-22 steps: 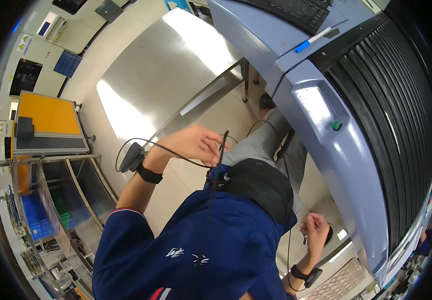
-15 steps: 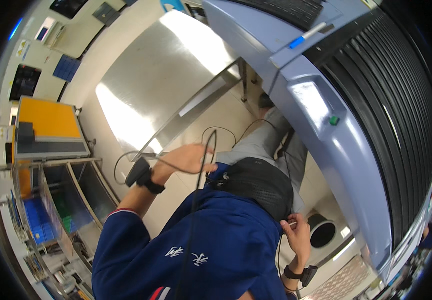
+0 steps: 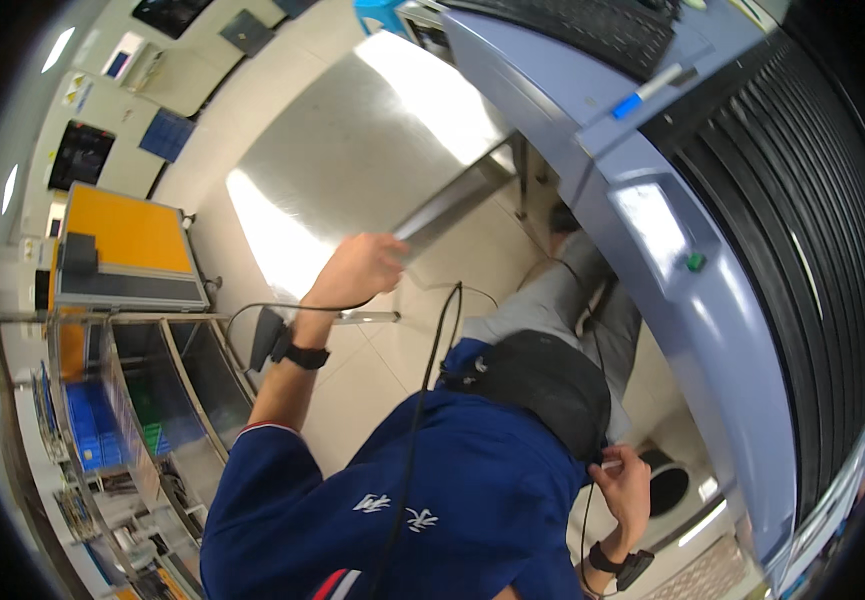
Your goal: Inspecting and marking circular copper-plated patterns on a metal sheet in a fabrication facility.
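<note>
My left hand [image 3: 360,268] is raised beside the near edge of a steel table [image 3: 337,160]. Its fingers are loosely bent and slightly blurred, and nothing shows between them. Down at my right hip, my right hand [image 3: 624,485] pinches at the side of a black waist bag [image 3: 542,385]. What lies between thumb and fingers there is too small to make out. Each wrist wears a black strap with a small box, the left box [image 3: 270,340] and the right box [image 3: 635,569]. A thin black cable [image 3: 427,380] loops up in front of my navy shirt [image 3: 472,490].
A large blue-grey machine [image 3: 722,380] with black ribbed bellows [image 3: 802,250] stands close on my right. A marker [image 3: 644,92] and a keyboard [image 3: 592,35] lie on it. To the left are a metal rack [image 3: 167,400] with bins and an orange-topped cart [image 3: 132,230]. A dark round bin [image 3: 664,482] sits behind my right hand.
My left hand has moved up and away from the waist bag, toward the table's edge. The right hand stays at the bag's side. The whole view has shifted slightly.
</note>
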Available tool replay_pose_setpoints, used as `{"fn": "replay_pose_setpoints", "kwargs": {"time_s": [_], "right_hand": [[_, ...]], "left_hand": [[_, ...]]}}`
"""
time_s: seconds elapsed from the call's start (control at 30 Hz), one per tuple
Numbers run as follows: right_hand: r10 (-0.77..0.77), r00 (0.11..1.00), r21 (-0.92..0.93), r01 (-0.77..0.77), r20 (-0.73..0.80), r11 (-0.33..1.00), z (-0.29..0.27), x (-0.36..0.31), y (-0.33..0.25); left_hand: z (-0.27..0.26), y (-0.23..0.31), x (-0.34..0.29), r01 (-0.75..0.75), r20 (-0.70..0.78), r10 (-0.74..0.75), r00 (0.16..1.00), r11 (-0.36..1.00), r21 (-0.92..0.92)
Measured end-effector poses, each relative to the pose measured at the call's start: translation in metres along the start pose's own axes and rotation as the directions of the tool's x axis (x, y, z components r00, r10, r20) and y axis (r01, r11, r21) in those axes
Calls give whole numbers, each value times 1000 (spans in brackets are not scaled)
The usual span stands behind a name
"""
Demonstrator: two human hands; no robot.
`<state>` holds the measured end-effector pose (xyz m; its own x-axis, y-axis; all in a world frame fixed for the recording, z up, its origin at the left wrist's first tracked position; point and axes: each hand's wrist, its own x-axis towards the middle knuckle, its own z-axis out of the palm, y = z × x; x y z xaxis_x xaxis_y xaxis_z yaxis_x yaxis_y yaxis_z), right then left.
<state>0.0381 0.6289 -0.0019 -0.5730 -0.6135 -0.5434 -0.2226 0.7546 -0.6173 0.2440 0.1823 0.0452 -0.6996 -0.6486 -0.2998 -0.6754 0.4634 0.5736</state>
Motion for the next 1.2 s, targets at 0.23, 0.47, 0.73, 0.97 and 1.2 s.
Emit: {"fn": "replay_pose_setpoints", "kwargs": {"time_s": [0.23,0.47,0.73,0.97,1.2], "right_hand": [[7,984,133,17,-178,991,-31,-10,20],[181,916,200,-114,-359,973,-67,-69,23],[389,773,-104,-500,-501,860,-46,-148,62],[-228,871,314,384,-435,869,-19,-7,-100],[-119,827,757,553,-549,348,-8,29,-53]], "left_hand": [[-38,119,12,-311,-198,279,940,938,-154],[22,229,-16,-929,-181,943,280,219,-299],[149,223,-21,-881,444,891,-95,132,-455],[111,287,22,-943,435,839,327,265,199],[88,244,11,-920,800,585,135,374,-118]]}}
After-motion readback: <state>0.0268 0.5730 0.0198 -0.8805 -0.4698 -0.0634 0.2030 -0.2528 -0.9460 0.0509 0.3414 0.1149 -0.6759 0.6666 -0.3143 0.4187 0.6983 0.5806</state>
